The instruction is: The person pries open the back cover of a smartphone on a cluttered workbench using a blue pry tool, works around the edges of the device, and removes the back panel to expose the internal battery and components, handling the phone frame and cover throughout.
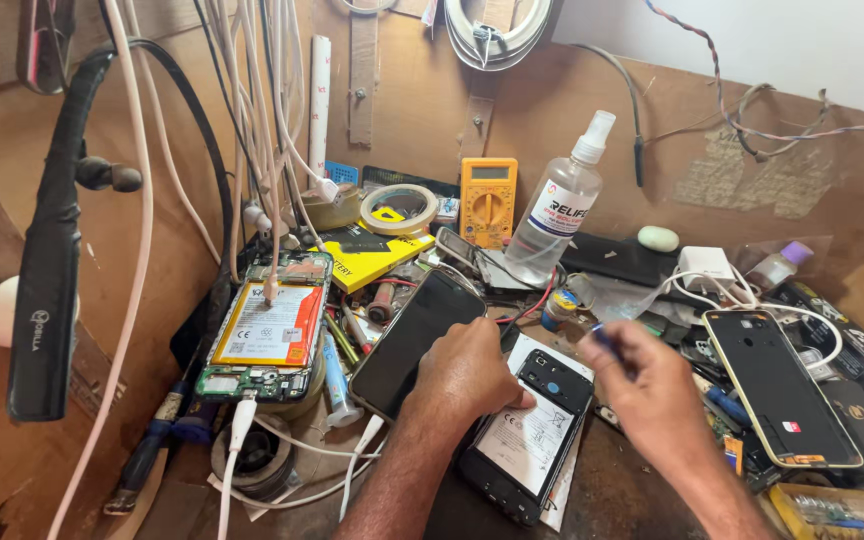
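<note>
So nearest the camera, the opened phone (530,440) lies back-off on the bench, long axis running 1 to 7 o'clock. Left hand (469,375) presses down on its upper left edge, fingers curled, gripping nothing. Right hand (652,385) hovers at 3 o'clock, fingers pinched on a small blue tool (604,340). Farther back at 12 sit a yellow multimeter (488,200) and spray bottle (558,205)
</note>
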A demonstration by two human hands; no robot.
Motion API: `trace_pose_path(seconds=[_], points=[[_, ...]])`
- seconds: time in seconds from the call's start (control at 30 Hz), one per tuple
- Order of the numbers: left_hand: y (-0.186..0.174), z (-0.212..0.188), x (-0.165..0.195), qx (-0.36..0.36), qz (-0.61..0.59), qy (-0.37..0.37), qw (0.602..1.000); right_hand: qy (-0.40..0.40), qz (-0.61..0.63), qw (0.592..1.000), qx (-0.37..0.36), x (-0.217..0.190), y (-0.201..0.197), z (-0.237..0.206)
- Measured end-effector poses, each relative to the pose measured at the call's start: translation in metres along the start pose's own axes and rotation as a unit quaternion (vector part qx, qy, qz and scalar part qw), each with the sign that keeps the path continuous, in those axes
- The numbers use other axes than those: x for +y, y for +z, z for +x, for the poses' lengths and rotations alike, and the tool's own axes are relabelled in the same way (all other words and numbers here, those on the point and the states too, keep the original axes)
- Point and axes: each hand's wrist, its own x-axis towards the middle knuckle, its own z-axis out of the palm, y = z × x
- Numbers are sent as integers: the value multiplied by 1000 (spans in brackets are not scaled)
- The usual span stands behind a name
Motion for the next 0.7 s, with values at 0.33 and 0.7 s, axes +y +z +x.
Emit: trace_pose_path(seconds=[0.33, 0.7], points=[[3, 2, 0, 5, 5, 5, 1000, 41, -140, 982, -118, -12, 7, 2], [4, 3, -1, 10, 8, 9, 1000, 76, -180, 974, -116, -21, 10, 1]])
